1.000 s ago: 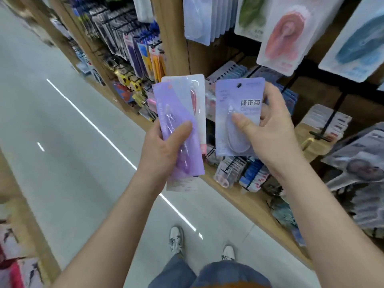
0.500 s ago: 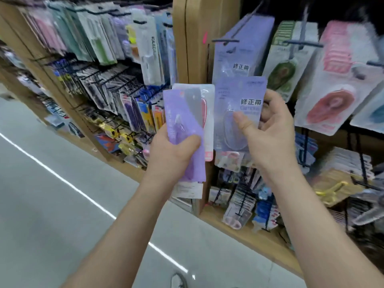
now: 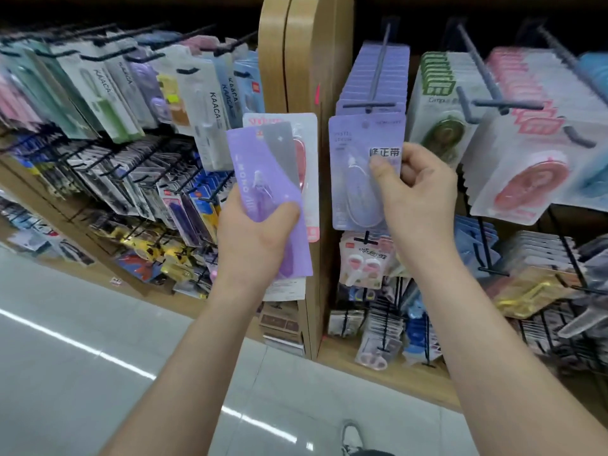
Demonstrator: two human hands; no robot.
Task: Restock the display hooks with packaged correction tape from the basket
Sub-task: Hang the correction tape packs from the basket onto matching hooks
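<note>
L hand (image 3: 260, 235) grips purple pack (image 3: 260, 172), pink pack (image 3: 310, 166) half-hidden behind. R hand (image 3: 419, 195) pinches lilac pack (image 3: 350, 169); hook (image 3: 378, 72) at 12 o'clock.

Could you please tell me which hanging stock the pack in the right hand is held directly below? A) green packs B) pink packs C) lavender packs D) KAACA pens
C: the right hand pinches the lavender pack just under the hanging lavender packs, which match it.

— What hangs in front of you?
— Hooks (image 3: 378, 70) on your wooden rack (image 3: 306, 60), loaded with lilac packs (image 3: 358, 80), green packs (image 3: 434, 93) and pink packs (image 3: 513, 179).
— And under you?
— A pale floor (image 3: 65, 373), your shoe (image 3: 352, 436) on it.
</note>
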